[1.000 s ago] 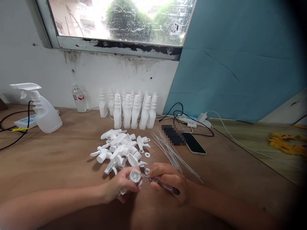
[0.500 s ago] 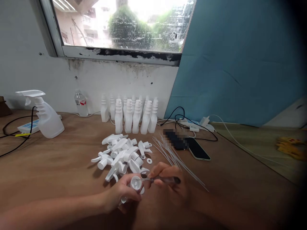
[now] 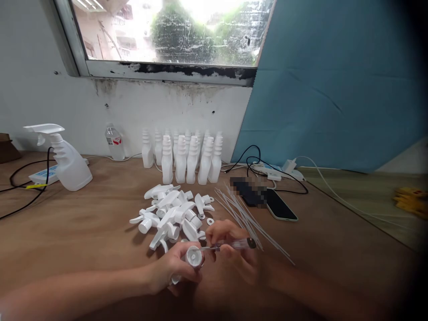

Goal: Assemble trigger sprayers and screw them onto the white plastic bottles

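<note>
While your left hand (image 3: 176, 264) curls around the trigger sprayer head (image 3: 194, 257) at the lower centre of the frame, thumb and fingers pinching its round cap, your right hand (image 3: 239, 264) closes its fingers about the clear handle of a screwdriver (image 3: 238, 244) just to the right. What matters is how the slim shaft meets the cap: it reaches leftward from your right hand to the cap's upper right edge, though you cannot tell here whether the tip touches the rim or hangs just over the opening. The screwdriver's long axis lies almost level across the frame, dark butt end to the right and tip to the left. Your sprayer head has its cap mouth turned up toward you; most of its body is hidden behind your left fingers, with a white bit showing below them, so its full long axis can't be read.
</note>
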The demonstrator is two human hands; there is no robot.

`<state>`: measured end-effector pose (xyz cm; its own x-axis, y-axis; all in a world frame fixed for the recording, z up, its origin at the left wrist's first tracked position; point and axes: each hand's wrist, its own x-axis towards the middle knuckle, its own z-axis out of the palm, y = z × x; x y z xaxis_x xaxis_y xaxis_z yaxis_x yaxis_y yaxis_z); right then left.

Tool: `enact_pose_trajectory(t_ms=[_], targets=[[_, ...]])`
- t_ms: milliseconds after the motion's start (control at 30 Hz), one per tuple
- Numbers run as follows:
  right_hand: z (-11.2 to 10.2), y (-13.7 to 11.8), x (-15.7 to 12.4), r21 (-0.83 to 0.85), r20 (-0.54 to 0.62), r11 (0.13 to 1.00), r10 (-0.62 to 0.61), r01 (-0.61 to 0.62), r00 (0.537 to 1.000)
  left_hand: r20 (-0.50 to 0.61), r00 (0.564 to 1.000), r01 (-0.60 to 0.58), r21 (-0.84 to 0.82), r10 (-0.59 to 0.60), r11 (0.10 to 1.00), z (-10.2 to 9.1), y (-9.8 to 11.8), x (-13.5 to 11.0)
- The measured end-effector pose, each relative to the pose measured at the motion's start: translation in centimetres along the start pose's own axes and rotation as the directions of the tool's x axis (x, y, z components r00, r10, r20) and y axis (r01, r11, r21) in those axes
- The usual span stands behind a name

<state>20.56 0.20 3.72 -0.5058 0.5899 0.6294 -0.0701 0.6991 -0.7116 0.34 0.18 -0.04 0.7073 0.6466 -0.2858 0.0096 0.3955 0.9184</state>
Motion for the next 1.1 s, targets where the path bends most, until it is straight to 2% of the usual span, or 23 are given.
enact_pose_trajectory(t_ms=[133, 200, 300, 367, 533, 700, 767, 933, 1100], targets=[[-0.3, -0.9, 0.6, -0.056, 0.070, 0.998, 0.030, -0.026, 0.997, -0.010, 1.000, 0.002, 0.000, -0.002, 1.000, 0.0, 0.2, -0.1], [-0.4, -0.9, 0.6, -0.034, 0.048, 0.999, 0.040, -0.038, 0.998, 0.003, 1.000, 0.012, -0.001, -0.012, 1.000, 0.0, 0.2, -0.1], [-0.4, -0.6, 0.4, 0.023, -0.025, 0.992, 0.128, -0.128, 0.991, 0.024, 1.000, 0.020, 0.013, -0.020, 1.000, 0.0, 0.1, -0.1], [-0.4, -0.4, 0.3, 0.062, -0.031, 0.981, 0.183, -0.181, 0.983, 0.031, 0.999, 0.011, 0.015, -0.011, 1.000, 0.1, 0.1, -0.1], [-0.5, -0.7, 0.7, 0.161, 0.046, 0.962, 0.216, -0.221, 0.975, 0.038, 0.999, -0.012, -0.017, 0.013, 1.000, 0.4, 0.2, -0.1], [-0.8, -1.4, 1.2, 0.150, 0.176, 0.972, 0.151, -0.179, 0.973, 0.063, 0.998, -0.010, 0.035, 0.008, 0.999, 0.6, 0.6, -0.3], [-0.8, -1.4, 1.2, 0.160, 0.199, 0.967, 0.165, -0.198, 0.966, 0.063, 0.998, -0.033, 0.056, 0.030, 0.998, 0.6, 0.9, -0.4], [-0.5, 0.1, 0.9, 0.289, 0.116, 0.903, 0.296, -0.317, 0.948, 0.074, 0.997, -0.035, 0.081, 0.029, 0.996, 0.6, 1.1, -0.4], [0.2, 1.3, 0.8, 0.510, 0.152, 0.751, 0.401, -0.420, 0.903, 0.068, 0.996, -0.066, 0.156, 0.056, 0.986, 0.9, 1.3, -0.7]])
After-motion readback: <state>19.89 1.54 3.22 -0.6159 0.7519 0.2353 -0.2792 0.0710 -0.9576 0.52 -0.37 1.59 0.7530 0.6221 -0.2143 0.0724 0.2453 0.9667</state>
